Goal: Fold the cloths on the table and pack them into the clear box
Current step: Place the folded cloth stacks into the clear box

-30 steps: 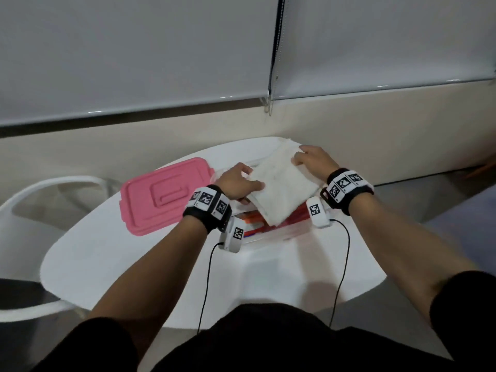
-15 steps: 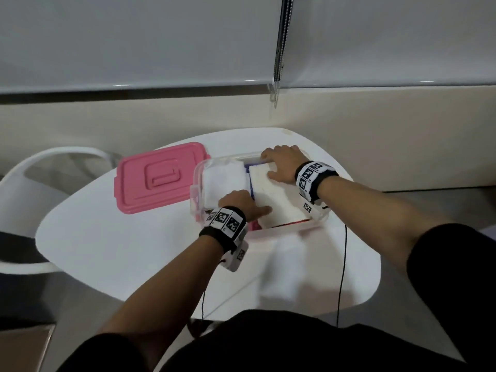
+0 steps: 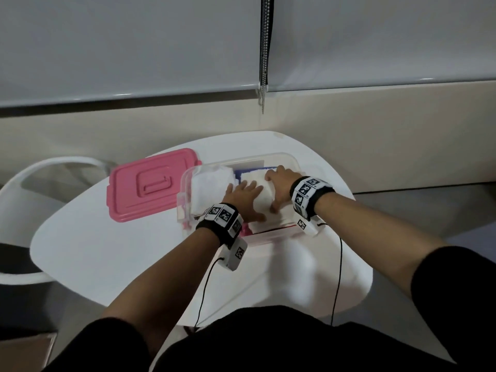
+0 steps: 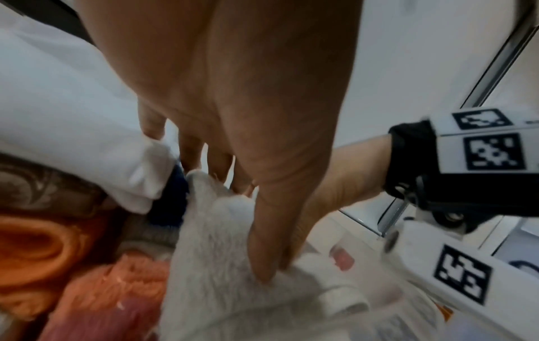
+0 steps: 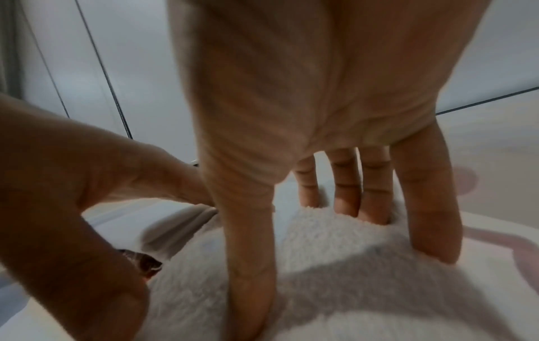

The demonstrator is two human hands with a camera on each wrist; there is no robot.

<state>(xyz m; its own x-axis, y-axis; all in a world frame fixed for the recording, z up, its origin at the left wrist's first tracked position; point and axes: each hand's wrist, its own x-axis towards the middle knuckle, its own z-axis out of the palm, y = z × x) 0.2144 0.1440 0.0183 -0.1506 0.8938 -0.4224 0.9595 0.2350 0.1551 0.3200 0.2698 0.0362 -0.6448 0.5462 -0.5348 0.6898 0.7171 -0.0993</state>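
The clear box (image 3: 291, 159) stands on the white table (image 3: 112, 251) in the head view. A folded white fluffy cloth (image 3: 264, 204) lies in its right half, on top of other cloths. Both palms press flat on it: my left hand (image 3: 243, 201) on its left part, my right hand (image 3: 279, 185) on its far right part. The left wrist view shows my left hand (image 4: 233, 180) with straight fingers on that white cloth (image 4: 221, 265). My right hand (image 5: 329, 219) also lies straight-fingered on the cloth (image 5: 350, 276). Another white cloth (image 3: 209, 186) fills the box's left half.
A pink lid (image 3: 151, 183) lies on the table just left of the box. Orange cloth (image 4: 96, 288) and a dark blue cloth (image 4: 172, 207) lie under the white ones. A white chair (image 3: 24, 189) stands at the left. A wall runs behind the table.
The white cloth went from held above the box to lying inside it. Both hands let go of it and now press flat on top.
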